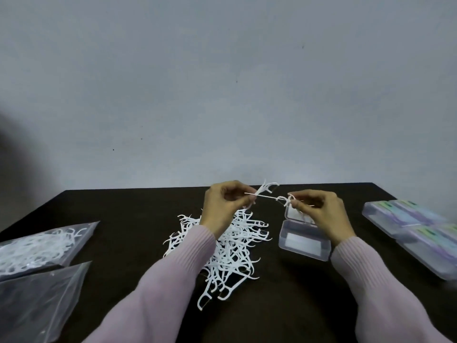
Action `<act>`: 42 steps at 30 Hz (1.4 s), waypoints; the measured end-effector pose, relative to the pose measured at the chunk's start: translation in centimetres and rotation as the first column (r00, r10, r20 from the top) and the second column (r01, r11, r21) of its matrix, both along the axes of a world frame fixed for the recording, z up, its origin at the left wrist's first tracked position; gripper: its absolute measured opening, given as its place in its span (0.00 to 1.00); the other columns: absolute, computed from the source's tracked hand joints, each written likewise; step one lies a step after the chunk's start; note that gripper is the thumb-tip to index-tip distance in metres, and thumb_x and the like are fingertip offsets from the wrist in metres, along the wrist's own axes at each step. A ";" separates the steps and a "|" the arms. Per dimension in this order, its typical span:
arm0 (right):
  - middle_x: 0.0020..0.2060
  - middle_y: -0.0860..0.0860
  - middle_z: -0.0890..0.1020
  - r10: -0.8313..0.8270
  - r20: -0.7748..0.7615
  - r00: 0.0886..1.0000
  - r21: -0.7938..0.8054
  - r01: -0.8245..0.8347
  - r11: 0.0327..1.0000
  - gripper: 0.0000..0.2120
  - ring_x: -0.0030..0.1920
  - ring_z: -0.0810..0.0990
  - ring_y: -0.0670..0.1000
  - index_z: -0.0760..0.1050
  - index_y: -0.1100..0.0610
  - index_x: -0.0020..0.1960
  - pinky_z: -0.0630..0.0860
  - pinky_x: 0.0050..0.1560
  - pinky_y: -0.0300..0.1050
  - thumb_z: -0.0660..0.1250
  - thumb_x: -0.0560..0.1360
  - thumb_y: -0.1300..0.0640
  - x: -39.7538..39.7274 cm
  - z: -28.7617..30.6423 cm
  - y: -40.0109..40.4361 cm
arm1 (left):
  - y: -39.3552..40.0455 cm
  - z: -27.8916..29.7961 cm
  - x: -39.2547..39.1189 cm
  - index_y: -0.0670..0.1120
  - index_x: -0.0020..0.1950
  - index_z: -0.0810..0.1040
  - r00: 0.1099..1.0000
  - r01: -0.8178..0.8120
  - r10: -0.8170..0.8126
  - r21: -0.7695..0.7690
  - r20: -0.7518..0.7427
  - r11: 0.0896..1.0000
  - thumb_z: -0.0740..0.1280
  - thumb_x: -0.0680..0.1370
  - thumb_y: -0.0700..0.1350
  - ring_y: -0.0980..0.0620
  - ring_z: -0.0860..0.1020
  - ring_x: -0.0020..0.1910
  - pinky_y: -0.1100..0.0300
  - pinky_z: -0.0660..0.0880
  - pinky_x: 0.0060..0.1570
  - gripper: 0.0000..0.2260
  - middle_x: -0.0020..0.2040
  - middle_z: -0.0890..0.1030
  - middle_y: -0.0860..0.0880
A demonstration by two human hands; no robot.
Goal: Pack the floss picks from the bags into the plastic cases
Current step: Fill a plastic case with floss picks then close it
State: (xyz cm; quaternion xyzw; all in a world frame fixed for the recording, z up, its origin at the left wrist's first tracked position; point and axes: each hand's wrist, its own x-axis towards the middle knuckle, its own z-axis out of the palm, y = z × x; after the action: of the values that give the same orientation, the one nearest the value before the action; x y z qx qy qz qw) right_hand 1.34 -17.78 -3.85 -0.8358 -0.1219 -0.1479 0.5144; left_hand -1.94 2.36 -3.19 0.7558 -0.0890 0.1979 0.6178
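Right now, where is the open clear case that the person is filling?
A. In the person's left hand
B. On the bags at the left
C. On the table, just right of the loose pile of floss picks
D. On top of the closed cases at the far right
C: the open case sits on the table, just right of the pile of floss picks, under the right hand.

Plain indoor packing station, bare pale grey wall (222,82), dark brown wooden tabletop (128,219), stacked clear plastic cases (418,233), clear bags of floss picks (42,246)
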 end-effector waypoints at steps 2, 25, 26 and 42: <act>0.43 0.46 0.78 -0.002 -0.043 0.999 -0.098 -0.003 0.995 0.12 0.40 0.74 0.38 0.80 0.58 0.54 0.70 0.35 0.30 0.70 0.70 0.62 0.3 0.0 -0.9 | -1.8 -0.4 1.0 0.45 0.41 0.83 0.999 0.043 -0.043 0.003 -0.011 0.999 0.73 0.70 0.35 0.54 0.81 0.35 0.63 0.78 0.40 0.05 0.34 0.84 0.48; 0.42 0.46 0.80 0.150 -0.265 0.953 -0.371 -0.244 0.896 0.12 0.42 0.78 0.42 0.78 0.49 0.45 0.73 0.37 0.29 0.74 0.68 0.63 1.3 0.1 -4.8 | -7.6 -4.5 3.9 0.44 0.48 0.84 0.987 0.152 -0.123 0.333 -0.106 0.931 0.72 0.71 0.33 0.55 0.82 0.45 0.64 0.78 0.48 0.09 0.44 0.84 0.49; 0.41 0.45 0.80 0.147 -0.268 0.952 -0.380 -0.244 0.892 0.12 0.42 0.78 0.41 0.78 0.49 0.45 0.73 0.38 0.29 0.74 0.68 0.63 1.4 0.1 -4.8 | -7.6 -4.6 3.9 0.44 0.49 0.84 0.985 0.164 -0.133 0.368 -0.109 0.915 0.70 0.71 0.31 0.56 0.81 0.45 0.65 0.78 0.48 0.11 0.45 0.84 0.49; 0.35 0.47 0.82 0.232 -0.194 0.953 -0.352 -0.289 0.890 0.14 0.35 0.80 0.41 0.79 0.52 0.40 0.77 0.40 0.30 0.69 0.69 0.71 0.8 0.4 -3.3 | -6.2 -3.4 3.6 0.40 0.48 0.82 0.984 0.173 -0.156 0.263 -0.083 0.949 0.58 0.69 0.24 0.54 0.83 0.45 0.64 0.78 0.49 0.18 0.44 0.84 0.45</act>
State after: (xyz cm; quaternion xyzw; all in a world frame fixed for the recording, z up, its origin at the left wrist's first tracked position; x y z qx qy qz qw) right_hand 2.16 -21.11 -3.49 -0.9034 -0.2210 0.0108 0.3672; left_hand 1.66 -3.84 -6.61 0.8283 -0.1587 0.1084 0.5262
